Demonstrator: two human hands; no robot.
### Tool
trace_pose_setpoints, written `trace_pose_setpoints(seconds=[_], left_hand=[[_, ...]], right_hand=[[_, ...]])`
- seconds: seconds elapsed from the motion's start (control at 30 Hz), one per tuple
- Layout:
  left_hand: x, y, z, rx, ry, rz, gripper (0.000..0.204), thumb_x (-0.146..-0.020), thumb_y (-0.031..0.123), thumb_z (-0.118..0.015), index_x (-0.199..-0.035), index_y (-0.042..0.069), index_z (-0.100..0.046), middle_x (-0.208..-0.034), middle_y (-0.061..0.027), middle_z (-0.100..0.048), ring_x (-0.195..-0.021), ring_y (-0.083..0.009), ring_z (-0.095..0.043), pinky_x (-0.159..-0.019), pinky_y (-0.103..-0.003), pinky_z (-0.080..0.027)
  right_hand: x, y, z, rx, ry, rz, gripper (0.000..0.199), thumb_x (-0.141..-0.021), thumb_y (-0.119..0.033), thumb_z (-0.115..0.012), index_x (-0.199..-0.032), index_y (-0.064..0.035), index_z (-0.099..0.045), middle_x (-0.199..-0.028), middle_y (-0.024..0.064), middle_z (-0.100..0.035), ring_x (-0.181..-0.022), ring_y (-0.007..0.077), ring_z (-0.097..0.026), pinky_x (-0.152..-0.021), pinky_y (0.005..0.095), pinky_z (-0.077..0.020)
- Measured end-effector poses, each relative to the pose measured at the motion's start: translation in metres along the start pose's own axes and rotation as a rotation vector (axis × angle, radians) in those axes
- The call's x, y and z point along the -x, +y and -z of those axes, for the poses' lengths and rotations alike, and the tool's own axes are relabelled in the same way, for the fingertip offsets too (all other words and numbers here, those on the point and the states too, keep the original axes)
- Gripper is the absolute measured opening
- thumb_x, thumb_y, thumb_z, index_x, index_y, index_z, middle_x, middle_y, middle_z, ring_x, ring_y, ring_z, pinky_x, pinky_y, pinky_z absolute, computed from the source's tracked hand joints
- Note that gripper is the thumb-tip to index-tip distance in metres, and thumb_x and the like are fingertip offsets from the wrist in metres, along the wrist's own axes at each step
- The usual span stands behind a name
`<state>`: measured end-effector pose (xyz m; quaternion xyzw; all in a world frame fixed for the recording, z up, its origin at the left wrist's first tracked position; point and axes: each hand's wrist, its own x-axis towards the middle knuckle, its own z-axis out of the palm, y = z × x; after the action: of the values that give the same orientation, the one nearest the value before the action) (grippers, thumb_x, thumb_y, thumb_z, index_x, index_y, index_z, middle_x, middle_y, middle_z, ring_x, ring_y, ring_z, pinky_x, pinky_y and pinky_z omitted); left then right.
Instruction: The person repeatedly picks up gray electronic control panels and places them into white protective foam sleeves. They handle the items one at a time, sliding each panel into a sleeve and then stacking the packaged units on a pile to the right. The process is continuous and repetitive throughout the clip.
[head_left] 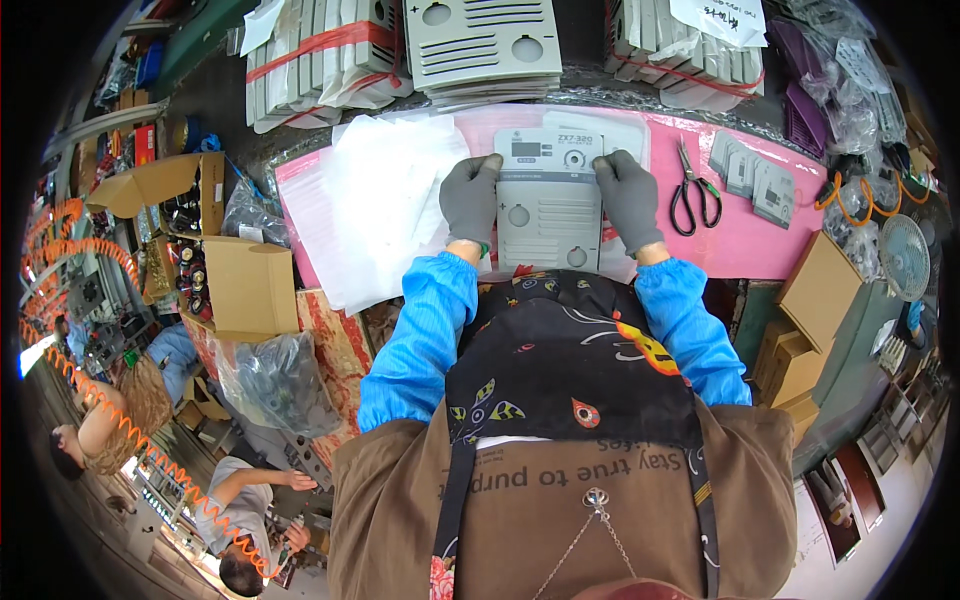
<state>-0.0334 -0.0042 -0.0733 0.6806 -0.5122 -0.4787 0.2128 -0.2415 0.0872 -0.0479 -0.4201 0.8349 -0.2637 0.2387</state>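
Observation:
In front of me lies a grey metal panel (548, 225) with slots and two round holes. Across its upper part is a printed grey label (545, 152) with a dark window and a dial mark. My left hand (470, 200), in a grey glove, pinches the label's left edge. Gloved in the same grey, my right hand (628, 200) pinches its right edge. Whether the label is stuck down or held just above the panel I cannot tell. Behind it, more pale label sheets (625, 125) show partly.
White sheets (385, 200) lie left on the pink mat (740, 245). Right of my hands are black-handled scissors (695, 195) and small grey labels (773, 193). Stacked panels (482, 50) stand at the back between red-taped bundles (320, 60). Open cardboard boxes (250, 285) stand left; other people work beyond.

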Motion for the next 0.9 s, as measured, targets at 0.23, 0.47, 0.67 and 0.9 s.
trace_pose_setpoints(seconds=[0.23, 0.47, 0.67, 0.9], left_hand=[[-0.003, 0.02, 0.018, -0.394, -0.092, -0.216, 0.048, -0.087, 0.049, -0.067, -0.089, 0.002, -0.073, -0.079, -0.0137, -0.071, -0.075, -0.027, -0.068, -0.07, -0.037, -0.051], [-0.027, 0.101, 0.04, -1.224, -0.446, -0.28, 0.062, -0.085, 0.064, -0.056, -0.091, 0.006, -0.075, -0.088, -0.0162, -0.072, -0.085, -0.033, -0.069, -0.072, -0.045, -0.051], [-0.005, 0.024, 0.019, -0.854, -0.459, -0.257, 0.056, -0.088, 0.053, -0.055, -0.098, 0.0, -0.071, -0.096, -0.0226, -0.07, -0.094, -0.0386, -0.066, -0.085, -0.045, -0.049], [0.022, 0.045, 0.04, -0.19, -0.471, -0.28, 0.04, -0.086, 0.03, -0.069, -0.109, -0.002, -0.067, -0.095, -0.0176, -0.071, -0.087, -0.0285, -0.069, -0.078, -0.037, -0.052]], right_hand=[[0.0, 0.001, -0.003, 0.203, 0.067, 0.157, 0.027, -0.093, -0.031, -0.06, -0.088, -0.0051, -0.064, -0.075, 0.0179, -0.066, -0.073, 0.038, -0.064, -0.064, 0.0466, -0.0491], [-0.042, -0.015, 0.031, 0.774, -0.345, 0.404, 0.037, -0.092, -0.042, -0.056, -0.086, -0.0102, -0.075, -0.085, 0.0146, -0.072, -0.081, 0.0336, -0.07, -0.066, 0.0488, -0.0519], [0.0, 0.003, 0.022, 0.361, -0.402, 0.036, 0.048, -0.094, -0.049, -0.054, -0.097, -0.0035, -0.07, -0.092, 0.019, -0.071, -0.082, 0.037, -0.069, -0.075, 0.0479, -0.052], [0.032, -0.012, 0.059, -0.502, -0.381, -0.213, 0.046, -0.087, -0.043, -0.069, -0.103, -0.0008, -0.065, -0.078, 0.0067, -0.063, -0.064, 0.0145, -0.059, -0.051, 0.0294, -0.0487]])
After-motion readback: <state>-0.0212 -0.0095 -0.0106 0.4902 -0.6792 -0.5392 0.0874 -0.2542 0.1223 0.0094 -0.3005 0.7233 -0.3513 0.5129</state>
